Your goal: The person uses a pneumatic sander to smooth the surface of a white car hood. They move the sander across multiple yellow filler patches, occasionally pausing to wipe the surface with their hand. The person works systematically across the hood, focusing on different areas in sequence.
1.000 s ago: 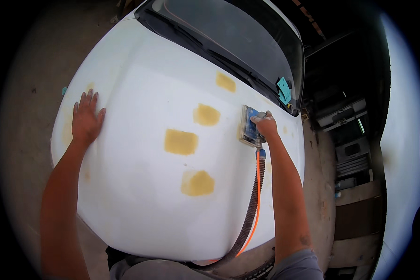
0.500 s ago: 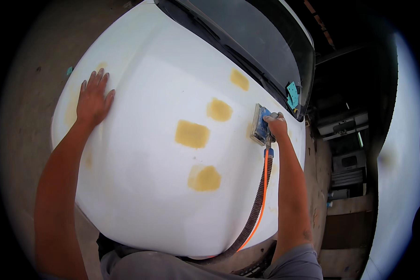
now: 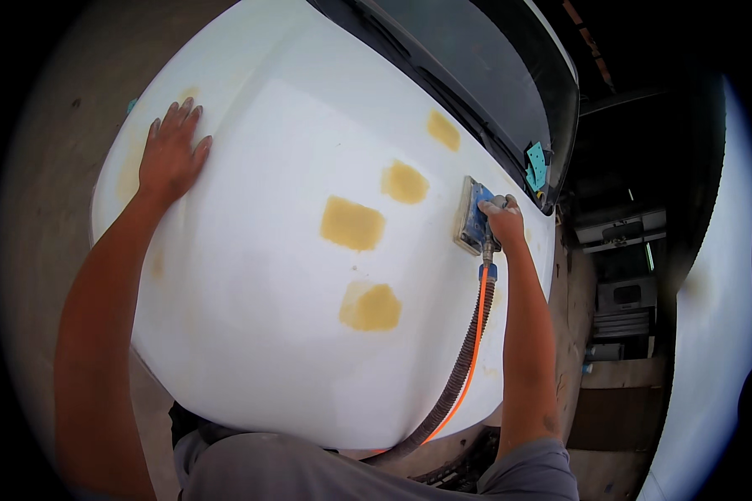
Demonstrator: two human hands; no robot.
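Note:
A white car hood [image 3: 259, 309] fills the middle of the view, with several yellowish filler patches [image 3: 353, 223] on it. My right hand [image 3: 505, 219] is wrapped round a blue air sander [image 3: 476, 219], whose flat rectangular pad rests on the right side of the hood. A dark ribbed hose [image 3: 464, 359] and an orange air line [image 3: 480, 334] run from the sander toward my body. On the left side of the hood my left hand [image 3: 174, 154] lies flat with fingers stretched, just below a faint yellow patch [image 3: 190, 92]. The surface beneath the pad is hidden.
Turquoise sanding sheets [image 3: 536, 167] with holes lie by the base of the dark windshield [image 3: 476, 67]. Beyond the hood on the right are stacked panels [image 3: 622, 309] and a large pale panel [image 3: 710, 334]. Bare floor [image 3: 50, 209] shows at the left.
The view has shifted slightly, so the hood sits a little higher at the right. The sander stays in my right hand at nearly the same spot; my left hand remains flat.

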